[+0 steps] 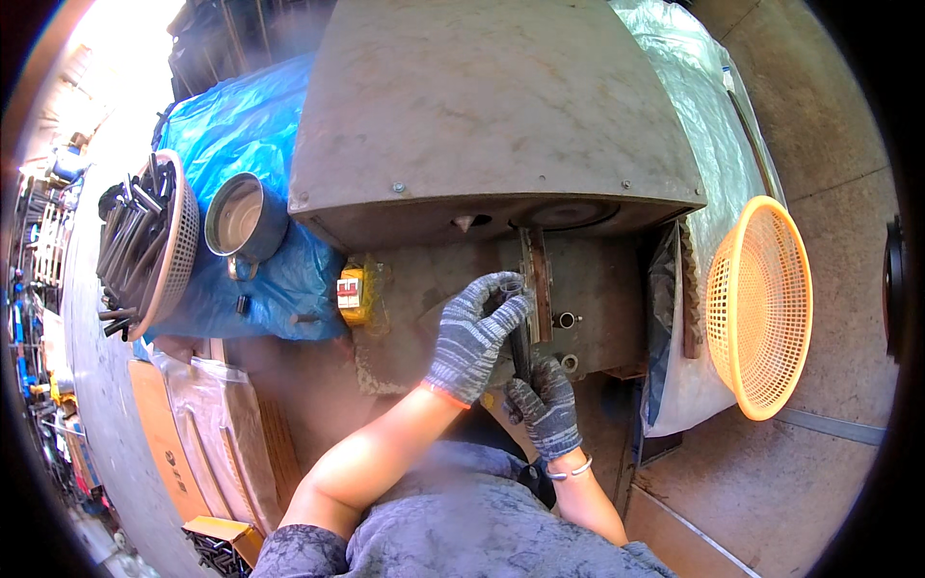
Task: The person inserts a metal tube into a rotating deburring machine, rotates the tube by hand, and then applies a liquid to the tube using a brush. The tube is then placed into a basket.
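Both my hands wear grey striped knitted gloves. A slim dark metal tube (pixel 521 352) runs between them, roughly lengthwise away from me. My left hand (pixel 472 332) pinches its far part with thumb and fingers, close to the rusty metal guide rail (pixel 537 289). Around the near end of the tube my right hand (pixel 547 409) is closed, lower and to the right. The rail reaches under the front edge of a large grey machine housing (pixel 501 106). Under that edge sits a dark round disc (pixel 564 214), partly hidden. What touches the tube's far tip is covered by my left fingers.
At left, a basket (pixel 178 241) full of dark tubes and a metal mug (pixel 246 217) rest on blue plastic sheeting (pixel 241 116). A yellow switch box (pixel 356 294) is left of the rail. An orange basket (pixel 761 308) stands right. Cardboard (pixel 171 433) lies lower left.
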{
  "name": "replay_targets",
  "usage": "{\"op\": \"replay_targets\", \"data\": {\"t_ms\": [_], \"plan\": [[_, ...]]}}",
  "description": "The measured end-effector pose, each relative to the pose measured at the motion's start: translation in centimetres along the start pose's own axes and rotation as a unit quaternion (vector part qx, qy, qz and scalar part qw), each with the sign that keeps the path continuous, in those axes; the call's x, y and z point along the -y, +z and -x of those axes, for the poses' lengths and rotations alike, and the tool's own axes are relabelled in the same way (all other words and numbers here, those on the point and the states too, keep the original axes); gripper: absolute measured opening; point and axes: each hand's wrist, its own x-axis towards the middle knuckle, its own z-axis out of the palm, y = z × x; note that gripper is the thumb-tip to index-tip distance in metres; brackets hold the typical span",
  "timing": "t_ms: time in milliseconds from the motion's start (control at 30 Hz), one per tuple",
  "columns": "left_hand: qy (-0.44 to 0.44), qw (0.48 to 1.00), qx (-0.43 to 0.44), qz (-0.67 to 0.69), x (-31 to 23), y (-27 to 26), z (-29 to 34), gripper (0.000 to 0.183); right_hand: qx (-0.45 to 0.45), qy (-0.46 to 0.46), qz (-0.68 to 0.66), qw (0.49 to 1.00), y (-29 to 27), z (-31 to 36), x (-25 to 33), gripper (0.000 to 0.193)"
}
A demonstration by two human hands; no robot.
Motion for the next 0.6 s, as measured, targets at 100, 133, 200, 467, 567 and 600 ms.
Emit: {"op": "replay_targets", "data": {"t_ms": [100, 133, 200, 467, 567, 600], "plan": [[-0.004, 1.000, 0.004, 0.006, -0.1, -0.1, 0.3, 0.029, 0.049, 0.032, 0.001, 0.998, -0.7, 0.1, -0.3, 0.018], [-0.006, 1.000, 0.005, 0.010, -0.2, -0.1, 0.3, 0.029, 0.056, 0.041, -0.003, 0.998, -0.8, 0.2, -0.3, 0.018], [-0.009, 1.000, 0.003, 0.010, -0.4, -0.3, 0.5, 0.029, 0.062, 0.048, 0.001, 0.997, -0.7, 0.2, -0.4, 0.018], [-0.006, 0.999, -0.026, 0.029, -1.1, -2.4, 1.2, 0.028, 0.087, 0.026, 0.027, 0.996, 1.1, 0.0, -1.1, 0.020], [-0.005, 0.999, -0.022, 0.035, -1.9, -3.7, 1.4, 0.029, 0.115, 0.058, -0.014, 0.992, 2.1, 0.0, -1.1, 0.021], [-0.004, 0.999, -0.023, 0.036, -2.1, -4.3, 1.4, 0.029, 0.116, 0.058, -0.012, 0.992, 2.7, 0.0, -1.1, 0.021]]}}
